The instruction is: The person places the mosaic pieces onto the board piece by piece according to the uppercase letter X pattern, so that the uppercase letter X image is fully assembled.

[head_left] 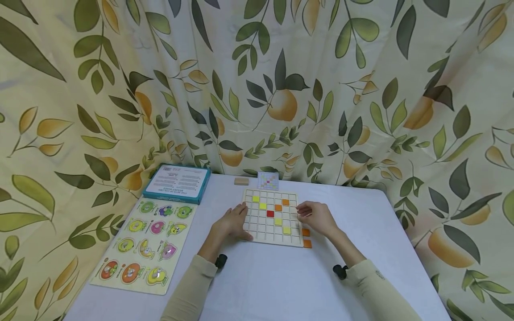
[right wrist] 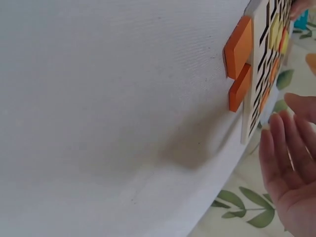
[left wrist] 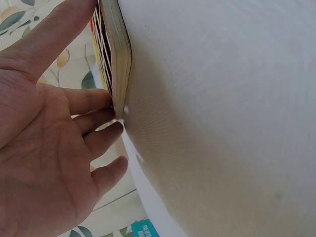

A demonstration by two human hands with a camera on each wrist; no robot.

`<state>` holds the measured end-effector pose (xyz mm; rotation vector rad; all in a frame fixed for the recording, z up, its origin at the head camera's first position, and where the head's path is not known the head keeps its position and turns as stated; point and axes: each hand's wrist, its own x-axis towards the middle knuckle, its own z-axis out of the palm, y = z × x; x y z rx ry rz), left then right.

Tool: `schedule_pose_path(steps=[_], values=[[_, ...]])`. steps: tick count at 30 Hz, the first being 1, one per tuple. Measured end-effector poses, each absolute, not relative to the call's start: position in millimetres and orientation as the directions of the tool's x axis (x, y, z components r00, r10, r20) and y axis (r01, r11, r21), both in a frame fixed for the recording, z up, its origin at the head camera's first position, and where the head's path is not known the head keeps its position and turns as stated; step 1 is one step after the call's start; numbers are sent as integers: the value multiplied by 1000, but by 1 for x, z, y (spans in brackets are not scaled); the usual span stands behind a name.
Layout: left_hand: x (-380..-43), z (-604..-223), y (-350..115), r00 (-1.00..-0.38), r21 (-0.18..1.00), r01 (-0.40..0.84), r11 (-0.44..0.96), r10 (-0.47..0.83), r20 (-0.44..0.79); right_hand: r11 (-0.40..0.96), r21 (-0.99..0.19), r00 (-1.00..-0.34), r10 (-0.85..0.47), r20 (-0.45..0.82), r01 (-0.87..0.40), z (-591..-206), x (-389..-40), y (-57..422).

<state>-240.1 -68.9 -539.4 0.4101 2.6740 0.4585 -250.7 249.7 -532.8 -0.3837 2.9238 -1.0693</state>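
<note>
A square grid board (head_left: 257,235) lies on the white table, holding several yellow tiles (head_left: 278,221), one red tile (head_left: 270,214) and two orange tiles (head_left: 285,202). My left hand (head_left: 232,223) rests along the board's left edge, its fingers fairly straight with the fingertips at the rim in the left wrist view. Beside the right edge, my right hand (head_left: 319,217) hovers near the upper rows, fingers loosely bent; in the right wrist view nothing shows between its fingers (right wrist: 279,138). Two loose orange tiles (right wrist: 239,47) lie against the board's right side, nearer the person than the right hand.
Behind the board stand a small card (head_left: 267,181) with a coloured grid pattern and a small wooden block (head_left: 241,181). On the left lie a teal box (head_left: 176,183) and a puzzle board (head_left: 154,243) with fruit and vegetable pictures. A leaf-patterned curtain (head_left: 281,147) hangs behind the table.
</note>
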Motion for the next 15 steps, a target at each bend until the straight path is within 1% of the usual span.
schedule_pose_path(steps=[10,15], values=[[-237,-536,-69,-881,389,199,899,338,-331,816,-551,-967,-250,-57,-178,-530,-234,258],[-238,-538,-69,-879,391,204,898,344,-331,813,-562,-966,-241,-91,-150,-534,-228,263]])
